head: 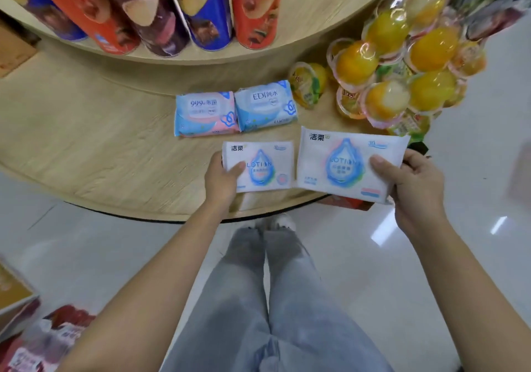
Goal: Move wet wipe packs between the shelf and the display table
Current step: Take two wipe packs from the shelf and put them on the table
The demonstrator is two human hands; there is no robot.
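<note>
My left hand [222,180] grips the left edge of a white wipe pack with a blue drop [263,167], thumb on top; the pack lies on the round wooden display table [100,153]. My right hand [411,186] holds a second, larger white drop-print pack [342,162] by its right end, over the table's front edge. Behind them a blue and pink pack [205,114] and a light blue pack [265,105] lie flat side by side on the table.
Tall snack tubes [201,12] stand on the table's raised upper tier. Bunches of orange jelly cups [402,67] crowd the right side of the table. White tiled floor lies below, with red packaged goods [43,340] at the lower left. My legs stand close to the table edge.
</note>
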